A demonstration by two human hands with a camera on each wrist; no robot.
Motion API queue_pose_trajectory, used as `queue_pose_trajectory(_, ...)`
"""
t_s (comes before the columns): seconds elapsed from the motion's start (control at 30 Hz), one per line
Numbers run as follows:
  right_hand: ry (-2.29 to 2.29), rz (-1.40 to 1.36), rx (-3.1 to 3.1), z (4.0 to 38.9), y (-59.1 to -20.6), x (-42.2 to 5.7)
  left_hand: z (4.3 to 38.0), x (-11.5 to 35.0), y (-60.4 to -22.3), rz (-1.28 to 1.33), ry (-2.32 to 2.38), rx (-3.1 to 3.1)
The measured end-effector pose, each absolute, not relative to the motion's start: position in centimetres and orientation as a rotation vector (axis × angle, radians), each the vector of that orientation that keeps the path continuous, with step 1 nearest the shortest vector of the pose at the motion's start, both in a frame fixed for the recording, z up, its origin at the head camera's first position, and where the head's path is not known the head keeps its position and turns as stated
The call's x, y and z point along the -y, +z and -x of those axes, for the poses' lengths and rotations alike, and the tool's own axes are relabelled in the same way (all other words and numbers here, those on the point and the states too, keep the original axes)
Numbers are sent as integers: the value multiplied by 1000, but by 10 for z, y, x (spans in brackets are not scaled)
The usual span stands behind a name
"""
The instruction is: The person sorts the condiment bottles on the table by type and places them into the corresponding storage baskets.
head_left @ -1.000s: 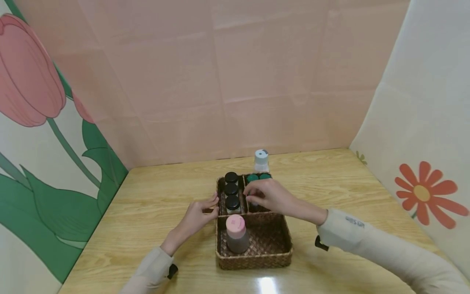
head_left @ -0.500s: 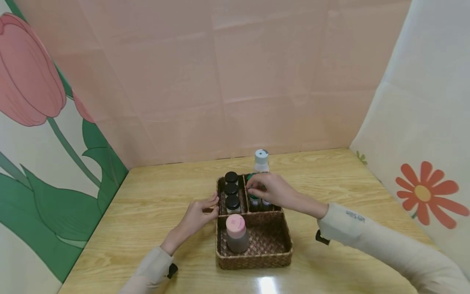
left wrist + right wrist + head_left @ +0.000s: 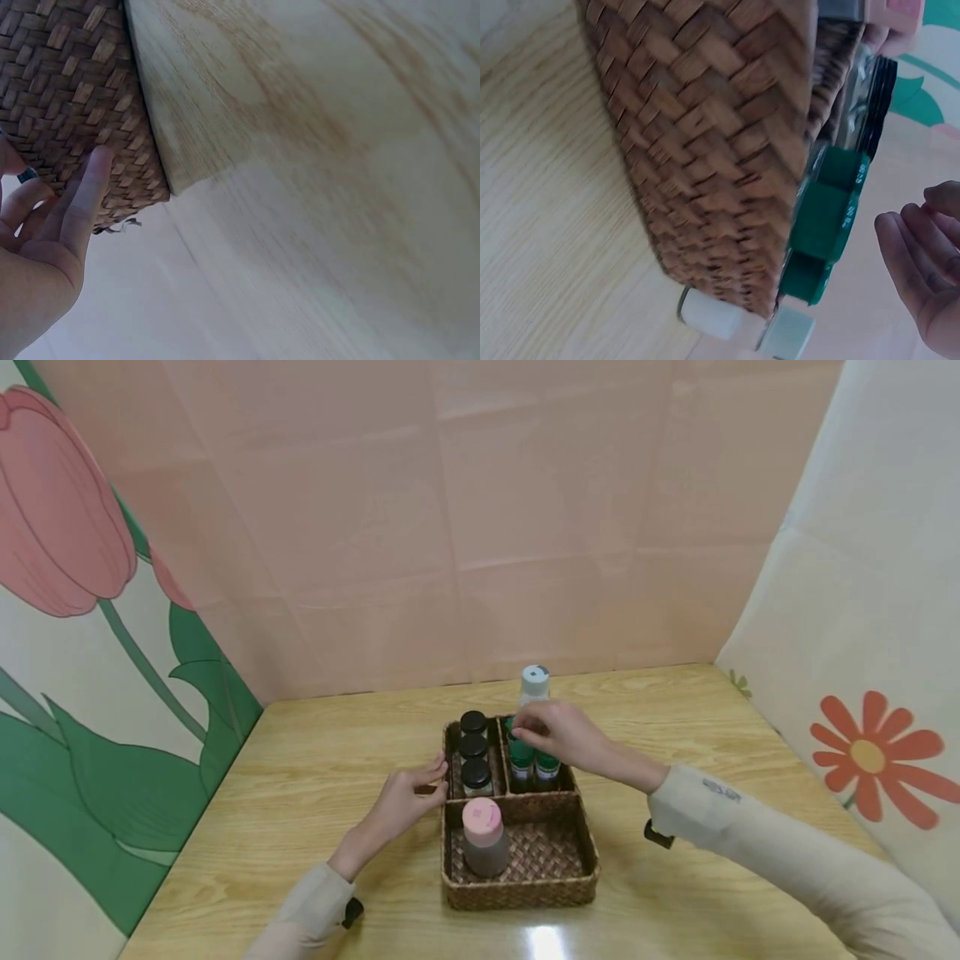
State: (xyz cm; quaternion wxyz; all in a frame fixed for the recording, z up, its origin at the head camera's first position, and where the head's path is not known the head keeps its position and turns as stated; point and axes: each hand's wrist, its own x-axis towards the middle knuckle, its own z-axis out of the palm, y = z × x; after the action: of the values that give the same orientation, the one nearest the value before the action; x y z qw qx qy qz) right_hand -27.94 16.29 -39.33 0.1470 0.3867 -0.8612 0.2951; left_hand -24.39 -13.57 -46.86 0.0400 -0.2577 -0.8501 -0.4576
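A woven basket with three compartments stands on the wooden table. My left hand rests against its left side; in the left wrist view a straight finger touches the weave. Above the back right compartment hovers my right hand, fingers loosely bent. The right wrist view has this hand apart from the green caps, holding nothing. Several green-capped bottles fill that compartment, partly hidden by the hand. Black-lidded jars line up in the back left one. The front compartment holds a pink-capped bottle.
Just behind the basket stands a white bottle with a pale blue cap. A pink sheet hangs at the table's back edge. Flower-printed sheets border both sides.
My right hand has risen and moved slightly back over the compartment, uncovering the nearer green-capped bottles. The left hand and basket have stayed put.
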Motion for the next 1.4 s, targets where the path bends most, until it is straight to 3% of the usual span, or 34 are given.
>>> queue_pose_trajectory(1.4,715,-781,2456,369,-430,-192,243,136,-468,830,-1428,2598)
